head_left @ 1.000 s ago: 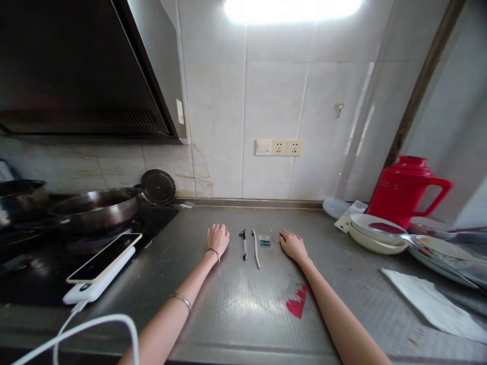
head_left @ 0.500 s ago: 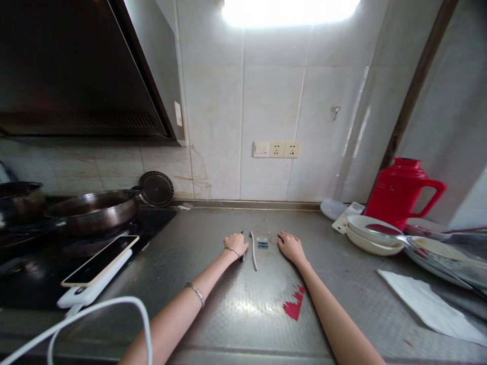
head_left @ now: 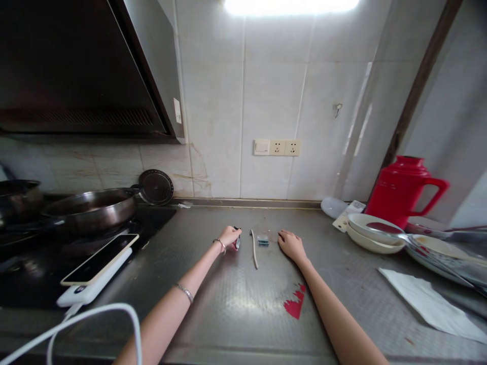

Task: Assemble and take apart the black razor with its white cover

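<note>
My left hand [head_left: 229,236] is closed around a small black-and-silver tool [head_left: 238,240], held upright just above or on the steel counter; its kind I cannot make out. To its right lies a thin white stick-like piece [head_left: 254,249] with a dark tip at the far end. Beside that rests a small see-through packet [head_left: 263,241] with a dark blue-green lower part. My right hand [head_left: 291,244] lies palm down on the counter right of the packet, fingers stretched out, holding nothing.
Patches of red [head_left: 295,302] mark the steel counter [head_left: 213,314]. On the left, a phone [head_left: 101,258] lies on a white power bank near a pan [head_left: 91,210]. At right stand a red thermos [head_left: 397,195], stacked bowls [head_left: 375,235] and a white paper napkin [head_left: 429,301].
My left hand has moved a little left and away from me with the tool, turning so more of the tool shows. My right hand stays in place.
</note>
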Motion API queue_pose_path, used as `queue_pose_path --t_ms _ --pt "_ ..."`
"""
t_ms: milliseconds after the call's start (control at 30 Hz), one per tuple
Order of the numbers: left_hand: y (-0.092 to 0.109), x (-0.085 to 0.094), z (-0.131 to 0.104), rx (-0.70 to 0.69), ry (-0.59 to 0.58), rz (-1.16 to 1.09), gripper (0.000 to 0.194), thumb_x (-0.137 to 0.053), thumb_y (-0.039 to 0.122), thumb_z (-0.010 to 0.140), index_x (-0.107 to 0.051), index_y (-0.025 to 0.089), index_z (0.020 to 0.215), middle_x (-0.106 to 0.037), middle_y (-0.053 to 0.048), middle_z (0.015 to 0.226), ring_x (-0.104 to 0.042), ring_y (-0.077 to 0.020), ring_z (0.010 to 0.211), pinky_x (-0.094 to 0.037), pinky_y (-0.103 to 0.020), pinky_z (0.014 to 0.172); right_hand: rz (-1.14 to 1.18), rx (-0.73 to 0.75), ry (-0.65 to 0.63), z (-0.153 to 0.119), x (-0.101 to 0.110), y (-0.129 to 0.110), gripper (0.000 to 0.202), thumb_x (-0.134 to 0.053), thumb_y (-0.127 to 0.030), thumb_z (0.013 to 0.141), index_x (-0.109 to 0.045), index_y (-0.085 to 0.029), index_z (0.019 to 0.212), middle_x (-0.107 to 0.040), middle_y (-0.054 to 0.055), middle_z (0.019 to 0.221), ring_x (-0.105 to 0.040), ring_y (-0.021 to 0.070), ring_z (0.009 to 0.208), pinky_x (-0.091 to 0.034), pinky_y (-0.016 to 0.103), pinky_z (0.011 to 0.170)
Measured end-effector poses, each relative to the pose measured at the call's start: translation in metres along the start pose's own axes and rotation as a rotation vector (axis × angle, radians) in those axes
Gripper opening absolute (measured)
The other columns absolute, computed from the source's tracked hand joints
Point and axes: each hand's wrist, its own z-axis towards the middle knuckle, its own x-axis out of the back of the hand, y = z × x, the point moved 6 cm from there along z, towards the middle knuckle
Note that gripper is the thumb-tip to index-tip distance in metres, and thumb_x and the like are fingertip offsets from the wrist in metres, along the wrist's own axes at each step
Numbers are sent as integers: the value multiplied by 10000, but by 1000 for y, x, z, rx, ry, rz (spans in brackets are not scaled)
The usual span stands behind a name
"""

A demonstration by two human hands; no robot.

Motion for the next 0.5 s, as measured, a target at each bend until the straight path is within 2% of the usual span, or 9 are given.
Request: queue_pose_path --t_ms 200,400,500 --pt "-16 1 -2 162 -96 -385 283 -342 271 851 -481 132 647 -571 -16 541 -503 -48 417 -470 -170 489 1 6 6 1 -1 1 396 -322 -295 865 -602 -221 1134 -529 76 1289 -438 196 1203 -293 367 976" --pt "-24 1 -4 278 -158 -617 212 -386 235 813 -496 120 673 -478 30 482 -293 -2 295 -235 -112 303 8 0 5 0 -1 2 409 -320 -298 862 -593 -214 1154 -522 84 1296 -432 205 1210 -293 382 979" --pt "-25 -2 -3 321 -185 -711 198 -377 222 803 -455 136 642 -434 42 455 -281 -7 290 -216 -108 295 6 2 -3 -1 0 0 406 -329 -292 858 -596 -215 1154 -519 86 1298 -434 211 1208 -297 385 978"
